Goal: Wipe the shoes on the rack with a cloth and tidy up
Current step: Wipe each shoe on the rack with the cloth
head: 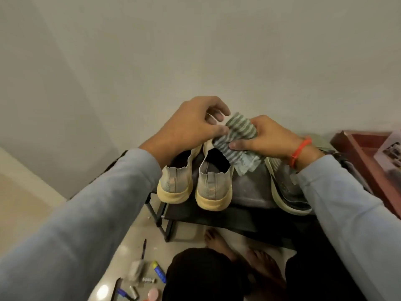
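The fingers (237, 146) of the right hand (267, 137) are curled around a striped cloth (238, 135) and pinch it at its 3 o'clock edge. The left hand (191, 124) meets the same cloth at its 9 o'clock edge; its thumb and first fingers seem to nip the fabric there, while the other fingers are curled loosely above. Both hands hold the cloth in the air, just above the open collar of a pale knit shoe (213, 181), and its lower corner hangs down at about 5 o'clock, touching or almost touching that shoe.

This shoe and its partner (175, 181), at 9 o'clock from it, stand heel toward the person on the top shelf of a dark rack (217, 216). Another shoe (286, 192) lies tilted on its side at 3 o'clock.

The cloth looks thin, soft and very light, so it will fold and bunch; I think it is better gathered into a pad inside the palm before wiping. The knit shoes look light, with a soft upper that gives under pressure. The firm cream sole or the heel is probably the best place to hold one steady.
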